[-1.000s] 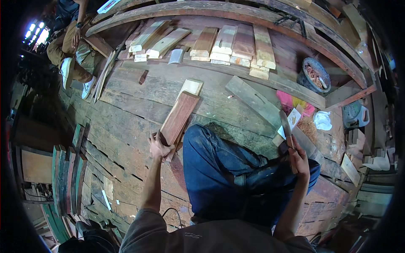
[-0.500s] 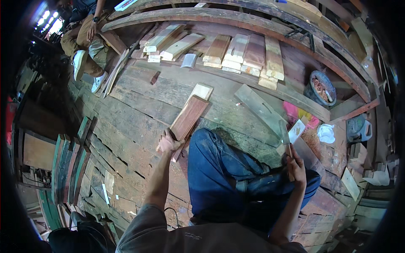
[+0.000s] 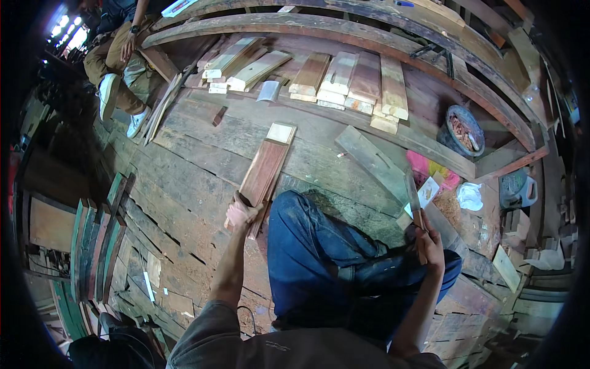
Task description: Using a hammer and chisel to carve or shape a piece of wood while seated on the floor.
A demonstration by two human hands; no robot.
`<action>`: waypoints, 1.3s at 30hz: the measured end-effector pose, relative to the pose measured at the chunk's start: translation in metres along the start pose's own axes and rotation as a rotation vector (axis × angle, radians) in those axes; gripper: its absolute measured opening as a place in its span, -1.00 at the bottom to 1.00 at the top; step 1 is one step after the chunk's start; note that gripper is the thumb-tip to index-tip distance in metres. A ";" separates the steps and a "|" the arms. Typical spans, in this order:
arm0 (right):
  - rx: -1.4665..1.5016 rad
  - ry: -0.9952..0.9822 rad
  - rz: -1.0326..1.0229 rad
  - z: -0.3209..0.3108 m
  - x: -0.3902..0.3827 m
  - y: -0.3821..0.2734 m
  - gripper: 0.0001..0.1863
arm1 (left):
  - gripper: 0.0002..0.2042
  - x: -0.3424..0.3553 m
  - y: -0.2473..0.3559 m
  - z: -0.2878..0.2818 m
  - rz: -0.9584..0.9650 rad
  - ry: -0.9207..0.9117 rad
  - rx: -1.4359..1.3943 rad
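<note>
My left hand (image 3: 243, 211) is closed round the near end of a reddish-brown plank (image 3: 264, 167). That plank lies lengthwise over a paler board (image 3: 281, 132), whose light end shows beyond it. Both rest on the floor to the left of my bent knee. In my right hand (image 3: 429, 242), over my other leg, is a wooden-handled blade (image 3: 412, 194), its flat metal part pointing up and away; whether it is a knife or a chisel I cannot tell. Behind the blade, a white piece (image 3: 425, 195) lies by a long grey board (image 3: 375, 158).
Several stacked planks (image 3: 363, 77) line the far side below a wooden beam (image 3: 295, 24). At right stand a bucket of wood scraps (image 3: 465, 130) and a plastic jug (image 3: 517, 187). Curved painted pieces (image 3: 97, 246) lean at left. Another person's shoes (image 3: 138, 122) are at far left.
The reddish-brown plank has turned slightly and lies more squarely over the pale board, with my left hand still on it. My right hand keeps the blade in nearly the same place.
</note>
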State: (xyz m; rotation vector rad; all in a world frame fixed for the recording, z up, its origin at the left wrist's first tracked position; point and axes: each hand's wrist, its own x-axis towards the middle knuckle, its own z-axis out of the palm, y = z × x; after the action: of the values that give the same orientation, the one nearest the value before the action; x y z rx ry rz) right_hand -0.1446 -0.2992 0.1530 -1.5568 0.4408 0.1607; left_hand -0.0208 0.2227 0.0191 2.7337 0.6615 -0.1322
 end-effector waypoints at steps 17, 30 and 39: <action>0.056 -0.126 -0.040 -0.005 0.013 0.029 -0.37 | 0.12 0.016 -0.006 0.025 -0.002 -0.002 0.141; 0.027 -0.050 0.029 -0.008 0.016 0.027 -0.40 | 0.14 0.018 -0.011 0.029 -0.029 -0.068 0.094; 0.042 -0.048 -0.058 -0.002 0.021 0.031 -0.42 | 0.16 0.030 0.003 0.020 -0.057 -0.166 0.125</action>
State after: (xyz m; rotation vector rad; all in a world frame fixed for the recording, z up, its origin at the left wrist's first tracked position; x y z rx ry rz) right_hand -0.1379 -0.3041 0.1162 -1.5195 0.3589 0.1432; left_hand 0.0068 0.2258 -0.0041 2.7831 0.7051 -0.4214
